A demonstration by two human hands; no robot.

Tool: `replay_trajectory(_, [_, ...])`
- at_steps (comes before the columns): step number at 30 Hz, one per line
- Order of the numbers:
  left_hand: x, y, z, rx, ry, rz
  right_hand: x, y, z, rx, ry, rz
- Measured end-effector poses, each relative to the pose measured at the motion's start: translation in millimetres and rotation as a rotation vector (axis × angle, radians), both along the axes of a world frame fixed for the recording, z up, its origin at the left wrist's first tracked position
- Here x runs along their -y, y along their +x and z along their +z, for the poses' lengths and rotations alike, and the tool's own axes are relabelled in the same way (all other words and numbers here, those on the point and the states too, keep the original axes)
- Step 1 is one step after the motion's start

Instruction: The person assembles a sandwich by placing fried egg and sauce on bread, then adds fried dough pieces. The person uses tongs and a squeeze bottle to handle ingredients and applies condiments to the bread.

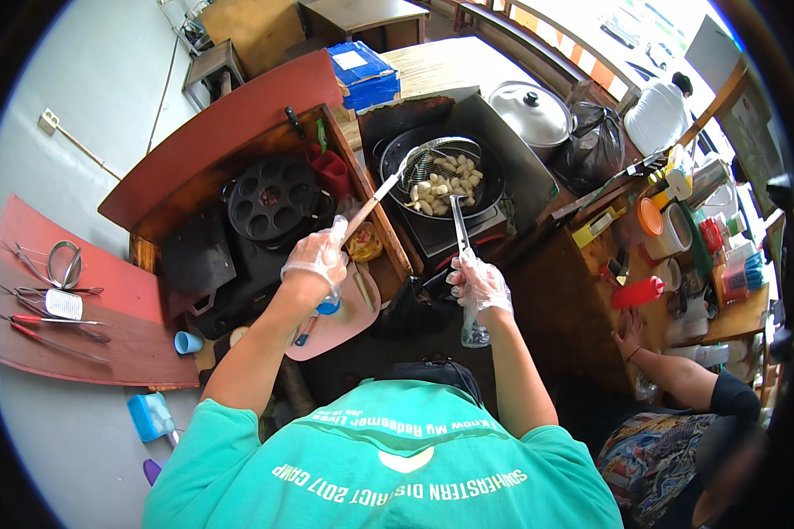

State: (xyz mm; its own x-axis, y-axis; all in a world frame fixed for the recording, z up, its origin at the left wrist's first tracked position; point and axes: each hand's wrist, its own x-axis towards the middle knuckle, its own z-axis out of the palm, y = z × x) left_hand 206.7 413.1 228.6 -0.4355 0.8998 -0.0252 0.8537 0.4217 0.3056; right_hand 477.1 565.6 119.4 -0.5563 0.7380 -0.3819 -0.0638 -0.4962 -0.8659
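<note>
My gloved left hand [322, 264] is closed round the wooden handle of a wire skimmer [422, 159], held over a black wok [393, 154]. My gloved right hand [476, 284] grips a long metal utensil [460, 227] whose head is among pale pieces of food [430, 203] at the wok; whether all the pieces lie in the skimmer or some in the wok, I cannot tell. A pink cutting board [348, 326] with a knife [306, 331] lies below my left hand, with a jar of yellow contents [364, 242] beside it.
A black moulded pan [272, 201] sits left in a wooden surround. A lidded pot [525, 115] and black bag [591, 145] stand behind right. Bottles and containers crowd the right shelf [719, 326]. A co-worker's hand [629, 335] rests there; another person [657, 115] is at the back right.
</note>
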Motion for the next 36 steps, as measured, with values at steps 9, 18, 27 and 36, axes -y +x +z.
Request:
replay_trajectory(9, [32, -1, -3, -0.21, 0.018, -0.037, -9, 8, 2, 0.051, -0.073, 0.002])
replay_trajectory(18, [-41, -28, -70, -0.081, 0.092, 0.055, -18, -3, -14, 0.066, -0.287, 0.107])
replay_trajectory(27, [-43, -12, -90, -0.197, 0.114, 0.102, -16, -17, -12, 0.139, -0.266, 0.123])
replay_trajectory(36, [-19, -31, -117, -0.221, 0.208, 0.046, -15, -25, -22, 0.154, -0.335, 0.141])
